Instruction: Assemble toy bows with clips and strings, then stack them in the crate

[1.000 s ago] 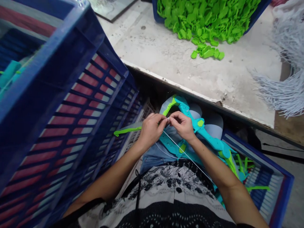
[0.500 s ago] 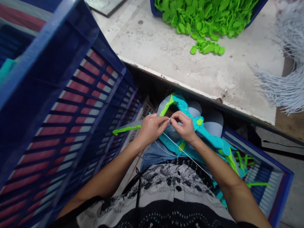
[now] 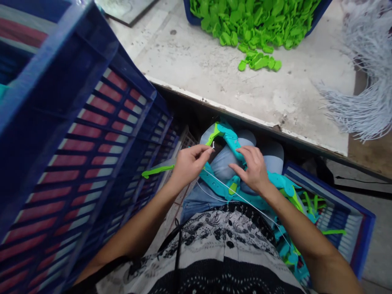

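My left hand [image 3: 190, 163] pinches a thin white string [image 3: 241, 197], whose short end sticks up above thumb and forefinger. From there the string runs down across my lap to the right. My right hand [image 3: 253, 168] is open, thumb and fingers apart, hovering over the turquoise plastic piece. Across my thighs lie turquoise toy bows [image 3: 214, 182] with lime-green parts; how many overlap I cannot tell. A lime-green limb [image 3: 157, 170] pokes out left, behind my left hand. My hands partly cover the bows.
A tall blue crate [image 3: 125, 61] stands close on my left. On the worktable [image 3: 190, 61] ahead sit a bin of lime-green pieces [image 3: 257, 18], a small loose pile [image 3: 260, 61] and a bundle of white strings [image 3: 364, 102]. Another blue crate [image 3: 364, 228] with bow parts is at right.
My right hand has let go of the string end and moved right, its fingers opening. My left hand keeps its pinch, slightly further left. The view has shifted a little.
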The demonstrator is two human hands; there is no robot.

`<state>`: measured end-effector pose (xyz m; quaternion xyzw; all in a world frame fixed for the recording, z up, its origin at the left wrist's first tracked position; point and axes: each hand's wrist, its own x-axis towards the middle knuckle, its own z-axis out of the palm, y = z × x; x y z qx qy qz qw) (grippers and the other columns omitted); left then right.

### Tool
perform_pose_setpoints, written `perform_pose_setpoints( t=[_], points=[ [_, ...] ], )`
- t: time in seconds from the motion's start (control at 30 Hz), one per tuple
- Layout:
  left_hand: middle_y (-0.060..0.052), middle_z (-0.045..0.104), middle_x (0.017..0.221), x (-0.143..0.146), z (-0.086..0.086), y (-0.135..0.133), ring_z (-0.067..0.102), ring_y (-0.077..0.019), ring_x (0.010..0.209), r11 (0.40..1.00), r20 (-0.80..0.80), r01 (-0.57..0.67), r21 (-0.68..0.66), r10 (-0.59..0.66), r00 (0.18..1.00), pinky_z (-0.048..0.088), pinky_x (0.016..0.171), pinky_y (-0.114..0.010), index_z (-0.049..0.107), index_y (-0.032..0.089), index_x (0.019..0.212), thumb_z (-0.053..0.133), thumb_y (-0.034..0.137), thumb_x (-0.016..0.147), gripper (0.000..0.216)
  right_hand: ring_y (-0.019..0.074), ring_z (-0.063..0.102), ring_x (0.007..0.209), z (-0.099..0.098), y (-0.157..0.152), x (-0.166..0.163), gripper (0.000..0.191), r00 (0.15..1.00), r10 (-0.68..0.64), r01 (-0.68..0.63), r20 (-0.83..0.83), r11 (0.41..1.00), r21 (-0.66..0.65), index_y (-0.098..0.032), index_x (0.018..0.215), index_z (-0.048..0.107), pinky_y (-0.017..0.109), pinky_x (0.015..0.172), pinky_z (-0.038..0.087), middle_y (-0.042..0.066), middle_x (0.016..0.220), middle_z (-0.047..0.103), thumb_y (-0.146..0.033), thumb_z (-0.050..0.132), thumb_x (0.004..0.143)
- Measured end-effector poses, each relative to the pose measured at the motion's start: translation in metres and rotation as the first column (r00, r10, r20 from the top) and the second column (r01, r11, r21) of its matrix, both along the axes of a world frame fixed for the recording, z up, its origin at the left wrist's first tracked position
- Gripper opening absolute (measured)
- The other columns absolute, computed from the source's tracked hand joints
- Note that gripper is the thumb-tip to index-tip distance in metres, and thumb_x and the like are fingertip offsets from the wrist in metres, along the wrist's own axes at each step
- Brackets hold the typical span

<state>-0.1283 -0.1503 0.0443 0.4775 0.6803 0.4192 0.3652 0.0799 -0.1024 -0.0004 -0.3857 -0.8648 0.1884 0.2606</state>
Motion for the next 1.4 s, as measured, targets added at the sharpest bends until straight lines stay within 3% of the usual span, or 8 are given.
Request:
perform_pose_setpoints(
  t=[0.13, 0.3, 0.43, 0.57, 0.77, 0.87, 1.03, 1.4],
  points=[
    [0.001, 0.060, 0.055, -0.002, 0.016, 0.010, 0.053, -0.0116, 0.052, 0.997, 0.334, -0.077, 0.020, 0.066, 0.940, 0.042, 0.052, -0.023, 0.074, 0.016, 0.081, 0.066, 0.034, 0.078, 0.020, 0.0325, 0.057, 0.098, -0.009, 0.000, 0.049, 0.053, 0.920, -0.108, 0.138, 0.376, 0.989, -0.053, -0.016, 0.131, 0.051, 0.045, 0.076, 0.050, 0.019, 0.120, 0.053, -0.024, 0.062, 0.080],
    [-0.007, 0.067, 0.116, -0.019, 0.004, 0.038, 0.062, -0.0223, 0.107, 0.946, 0.312, -0.066, 0.318, -0.039, 0.949, 0.051, 0.089, -0.032, 0.064, 0.025, 0.119, 0.067, 0.037, 0.078, 0.042, 0.0247, 0.061, 0.100, -0.006, 0.046, 0.088, 0.056, 0.954, 0.128, -0.019, 0.272, 0.929, -0.370, -0.024, 0.134, 0.052, 0.036, 0.084, 0.051, 0.009, 0.121, 0.057, -0.024, 0.057, 0.078],
    [-0.010, 0.054, 0.138, -0.026, -0.025, 0.064, 0.049, -0.0290, 0.128, 0.952, 0.028, 0.171, 0.253, -0.184, 0.983, 0.043, 0.102, -0.038, 0.058, 0.021, 0.127, 0.078, 0.039, 0.065, 0.067, 0.0248, 0.063, 0.101, -0.001, 0.081, 0.098, 0.060, 0.941, 0.292, -0.140, 0.170, 0.795, -0.590, -0.021, 0.133, 0.056, 0.036, 0.087, 0.050, 0.008, 0.117, 0.063, -0.039, 0.063, 0.077],
    [-0.009, 0.072, 0.098, -0.010, -0.040, 0.090, 0.066, -0.0260, 0.094, 0.935, 0.100, 0.352, 0.046, -0.355, 0.930, 0.052, 0.081, -0.035, 0.067, 0.013, 0.096, 0.077, 0.045, 0.064, 0.046, 0.0232, 0.067, 0.091, 0.015, 0.109, 0.097, 0.063, 0.897, 0.427, -0.178, 0.114, 0.585, -0.792, -0.019, 0.127, 0.062, 0.034, 0.081, 0.053, 0.005, 0.106, 0.071, -0.048, 0.068, 0.072],
    [-0.003, 0.066, 0.060, 0.005, -0.040, 0.111, 0.059, -0.0124, 0.053, 0.955, 0.521, 0.284, -0.085, -0.201, 0.830, 0.047, 0.055, -0.024, 0.061, 0.013, 0.069, 0.080, 0.036, 0.059, 0.032, 0.0217, 0.068, 0.084, 0.074, 0.070, 0.084, 0.026, 0.970, -0.234, 0.240, 0.061, 0.963, -0.121, -0.024, 0.100, 0.072, 0.035, 0.077, 0.055, 0.005, 0.086, 0.072, -0.037, 0.052, 0.090],
    [-0.002, 0.065, 0.059, 0.008, -0.032, 0.112, 0.059, -0.0120, 0.053, 0.958, 0.613, 0.273, -0.084, -0.166, 0.772, 0.046, 0.055, -0.024, 0.064, 0.013, 0.074, 0.079, 0.031, 0.058, 0.029, 0.0217, 0.067, 0.093, 0.070, 0.027, 0.048, 0.021, 0.998, -0.047, 0.051, -0.037, 0.991, 0.123, -0.023, 0.105, 0.067, 0.037, 0.085, 0.055, 0.007, 0.095, 0.071, -0.029, 0.053, 0.091],
    [-0.001, 0.067, 0.071, 0.016, -0.006, 0.109, 0.062, -0.0131, 0.065, 0.937, 0.572, 0.347, -0.031, -0.268, 0.775, 0.049, 0.064, -0.026, 0.065, 0.013, 0.078, 0.076, 0.022, 0.057, 0.026, 0.0368, 0.054, 0.121, 0.043, 0.036, -0.024, 0.065, 0.905, 0.121, -0.059, 0.408, 0.985, -0.163, -0.010, 0.131, 0.052, 0.048, 0.094, 0.050, 0.024, 0.139, 0.048, -0.044, 0.070, 0.079],
    [0.002, 0.059, 0.060, 0.035, 0.020, 0.102, 0.054, -0.0101, 0.056, 0.942, 0.325, 0.332, 0.049, -0.329, 0.886, 0.042, 0.054, -0.021, 0.061, 0.014, 0.074, 0.067, 0.023, 0.069, 0.012, 0.0318, 0.066, 0.093, 0.042, 0.056, -0.047, 0.063, 0.724, 0.320, -0.069, 0.611, 0.915, -0.398, -0.013, 0.112, 0.064, 0.034, 0.070, 0.045, 0.015, 0.101, 0.071, -0.066, 0.060, 0.077]
  ],
)
